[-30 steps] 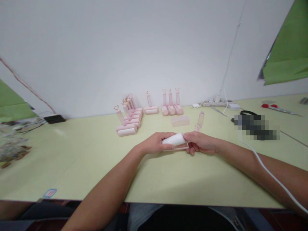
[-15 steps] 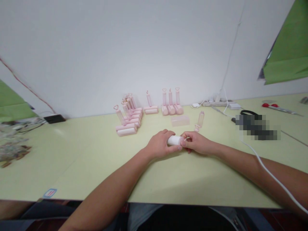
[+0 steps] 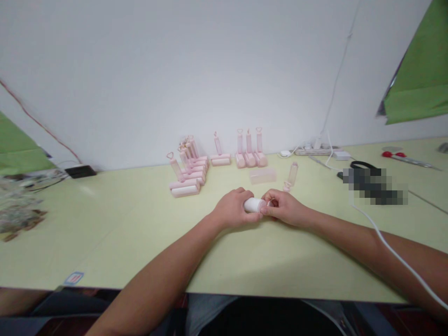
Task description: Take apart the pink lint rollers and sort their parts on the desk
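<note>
A white lint roller refill (image 3: pixel 252 205) lies on its side, with my left hand (image 3: pixel 234 209) wrapped round its left end. At its right end the fingers of my right hand (image 3: pixel 284 207) are pinched together, the thumb touching the roll's edge. Something small and pale shows between those fingers, too hidden to name. Behind my hands a clear pinkish cover (image 3: pixel 262 176) lies on the table. Beside it, a pink translucent handle (image 3: pixel 293 174) rests by a small pink heart-shaped piece (image 3: pixel 286 186).
Assembled pink lint rollers (image 3: pixel 184 187) stand in a row at the back left, with several more (image 3: pixel 249 159) near the wall. A power strip (image 3: pixel 313 150), a blurred-out dark object (image 3: pixel 374 185) and red-handled tweezers or scissors (image 3: pixel 395 155) lie right. A white cable (image 3: pixel 381 235) crosses my right forearm.
My right fingers have shifted slightly at the roll's end, baring more of its end face. The left hand keeps its hold on the roll.
</note>
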Demonstrator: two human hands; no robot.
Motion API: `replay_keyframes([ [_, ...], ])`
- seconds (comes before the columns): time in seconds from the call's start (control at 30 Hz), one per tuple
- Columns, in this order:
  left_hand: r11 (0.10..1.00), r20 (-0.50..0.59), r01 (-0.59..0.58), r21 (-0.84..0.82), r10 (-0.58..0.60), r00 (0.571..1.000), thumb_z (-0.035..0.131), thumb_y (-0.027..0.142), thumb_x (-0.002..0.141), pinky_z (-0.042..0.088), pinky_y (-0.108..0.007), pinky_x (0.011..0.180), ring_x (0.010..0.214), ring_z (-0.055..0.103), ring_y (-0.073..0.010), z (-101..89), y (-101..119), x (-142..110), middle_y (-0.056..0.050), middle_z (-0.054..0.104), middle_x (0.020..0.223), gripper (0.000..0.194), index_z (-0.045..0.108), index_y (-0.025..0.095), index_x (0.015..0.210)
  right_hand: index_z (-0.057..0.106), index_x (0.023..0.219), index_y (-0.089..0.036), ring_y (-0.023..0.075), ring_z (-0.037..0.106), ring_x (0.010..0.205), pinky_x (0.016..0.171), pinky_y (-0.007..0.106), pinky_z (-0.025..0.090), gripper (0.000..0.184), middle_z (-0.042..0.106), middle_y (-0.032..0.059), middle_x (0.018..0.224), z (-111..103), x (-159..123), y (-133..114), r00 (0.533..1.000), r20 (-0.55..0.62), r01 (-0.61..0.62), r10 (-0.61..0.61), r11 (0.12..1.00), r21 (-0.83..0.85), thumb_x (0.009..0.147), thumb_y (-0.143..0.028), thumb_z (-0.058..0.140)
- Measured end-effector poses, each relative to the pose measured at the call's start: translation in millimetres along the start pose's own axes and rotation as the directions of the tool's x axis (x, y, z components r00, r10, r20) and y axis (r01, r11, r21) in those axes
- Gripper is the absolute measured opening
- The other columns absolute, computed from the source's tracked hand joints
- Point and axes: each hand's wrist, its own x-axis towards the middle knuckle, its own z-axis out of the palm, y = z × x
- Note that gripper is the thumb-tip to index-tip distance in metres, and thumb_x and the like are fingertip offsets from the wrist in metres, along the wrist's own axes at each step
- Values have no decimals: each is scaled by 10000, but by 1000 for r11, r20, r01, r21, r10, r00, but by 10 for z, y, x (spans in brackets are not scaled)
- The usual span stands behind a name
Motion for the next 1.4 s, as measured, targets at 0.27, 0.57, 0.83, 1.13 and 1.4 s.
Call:
replay_keyframes([
  [0.27, 999, 8, -13, 31, 13, 1000, 638, 592, 719, 446, -295, 715, 802, 601, -205, -21, -3, -13, -53, 601, 882, 451, 669, 207, 951, 555, 844, -195, 124, 452, 606, 517, 233, 328, 363, 531, -35, 670, 7, -13, -7, 1000, -26, 8, -8, 1000, -19, 750, -500, 727],
  [0.57, 997, -10, 44, 58, -43, 999, 609, 649, 724, 436, -296, 699, 784, 605, -209, -3, -10, 15, -56, 606, 860, 496, 683, 207, 937, 532, 833, -200, 112, 432, 545, 471, 225, 290, 330, 505, -48, 617, 30, 10, 11, 999, -39, 12, -9, 998, 63, 787, -486, 690],
  [0.83, 991, -52, 101, 93, -97, 994, 537, 738, 740, 433, -315, 719, 825, 612, -230, 22, -38, 29, -71, 622, 894, 591, 677, 207, 960, 526, 973, -217, 121, 504, 630, 546, 234, 387, 287, 548, -35, 758, 57, 29, 92, 997, -45, 73, -64, 965, 251, 789, -350, 702],
  [1.13, 984, -65, 131, 123, -124, 990, 552, 745, 725, 433, -317, 708, 835, 606, -233, 50, -77, 27, -73, 625, 923, 599, 673, 217, 979, 563, 1017, -222, 148, 576, 661, 583, 262, 466, 345, 608, -10, 788, 75, 8, 79, 994, -86, 85, -72, 983, 164, 768, -391, 732],
  [1.4, 975, -52, 174, 137, -168, 984, 565, 737, 717, 436, -306, 713, 838, 616, -229, 35, -36, 32, -71, 629, 916, 590, 678, 213, 962, 585, 1017, -209, 161, 632, 658, 580, 270, 503, 315, 678, 12, 792, 87, -3, 69, 990, -113, 91, -85, 994, 54, 794, -398, 700],
])
